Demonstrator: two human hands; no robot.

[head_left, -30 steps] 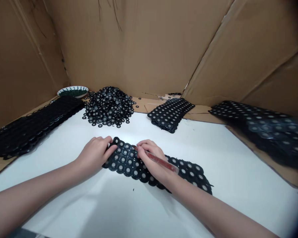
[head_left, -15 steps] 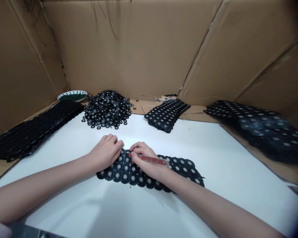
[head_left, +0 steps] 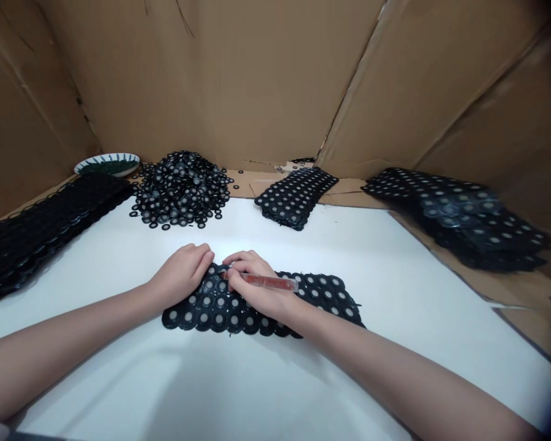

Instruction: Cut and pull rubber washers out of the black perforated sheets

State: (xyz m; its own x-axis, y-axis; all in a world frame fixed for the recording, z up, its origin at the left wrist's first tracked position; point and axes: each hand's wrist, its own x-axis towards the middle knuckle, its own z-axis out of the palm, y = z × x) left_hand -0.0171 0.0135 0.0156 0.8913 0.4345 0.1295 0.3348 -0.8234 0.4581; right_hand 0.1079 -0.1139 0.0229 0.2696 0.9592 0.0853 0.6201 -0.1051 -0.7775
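A black sheet of joined round pieces with pale grey centres [head_left: 220, 320] lies flat on the white tabletop. My left hand [head_left: 183, 272] is closed at its far left edge, fingers curled down onto the sheet; the fingertips are hidden. Beside it, my right hand [head_left: 257, 285] grips a slim pen-like tool with a red, partly clear handle [head_left: 273, 282]. The tool lies slanted across the hand, its working end pointing left and down at the discs near my left fingers. I cannot make out the tip clearly.
Behind the sheet are a heap of loose black rings [head_left: 181, 190] and a smaller stack of dotted black sheets [head_left: 298, 196]. Long black stacks lie left [head_left: 50, 226] and right [head_left: 468, 214]. A patterned dish [head_left: 131, 158] holds dark green bits. Cardboard walls [head_left: 239, 79] enclose the table.
The view has shifted, so the whole scene sits a little further left and higher. Both hands stay at the same part of the sheet, with the tool still in my right hand.
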